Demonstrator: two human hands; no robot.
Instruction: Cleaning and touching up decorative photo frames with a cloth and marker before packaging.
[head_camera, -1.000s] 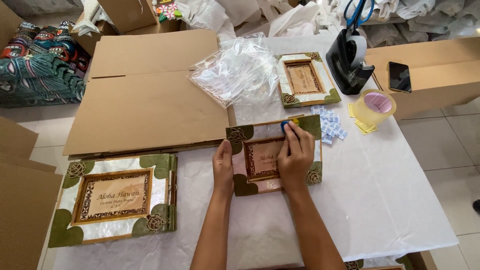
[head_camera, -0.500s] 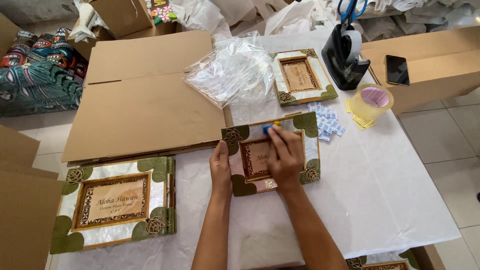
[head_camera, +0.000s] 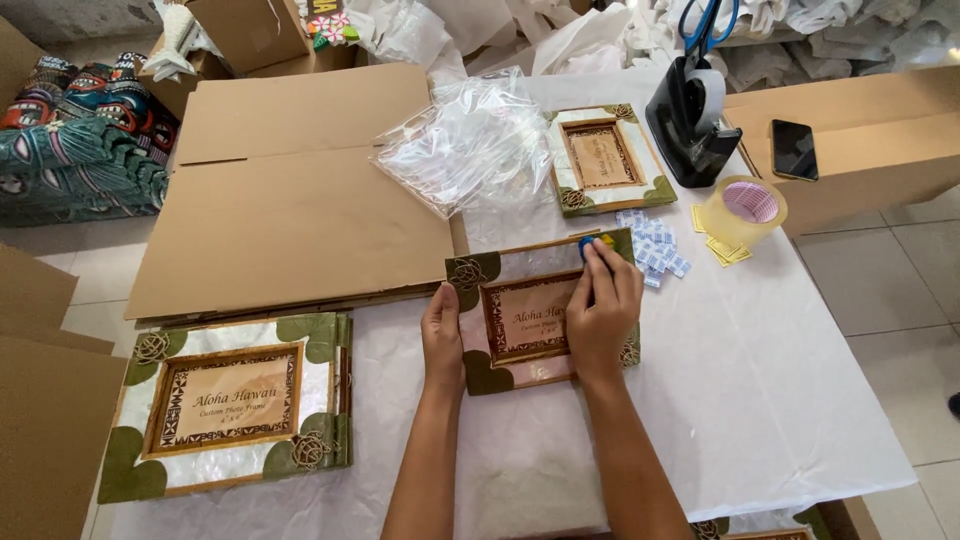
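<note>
- Two bare hands are working on one small picture frame (head_camera: 520, 320), which is lying flat on the white-covered table (head_camera: 780, 400), near the middle of the view.
- Left hand (head_camera: 442, 335) is resting on the frame's left edge, its fingers together and lying flat along the side, the thumb sitting on the frame's face.
- Right hand (head_camera: 603, 310) is lying over the frame's right half, its fingers closed on a small blue and yellow object (head_camera: 590, 241) and pressing it against the top right corner of the frame.
- Whether that small object is a cloth, a pad or a tool is something I cannot tell, as the fingertips are covering most of it.
- Just beside that corner, a scatter of small blue and white packets (head_camera: 655, 245) is lying on the table.
- Further right, a roll of clear tape (head_camera: 745, 208) is sitting on some yellow slips, with a black tape dispenser (head_camera: 690, 130) standing behind it.
- Behind the hands, a second small frame (head_camera: 605, 160) is lying next to a heap of clear plastic bags (head_camera: 470, 145).
- At lower left, a larger frame (head_camera: 230, 405) is lying well apart from the hands.
- Flattened cardboard (head_camera: 290, 200) is covering the far left part of the table.
- A dark phone (head_camera: 793, 150) is resting on a cardboard box (head_camera: 880, 150) at the right.
</note>
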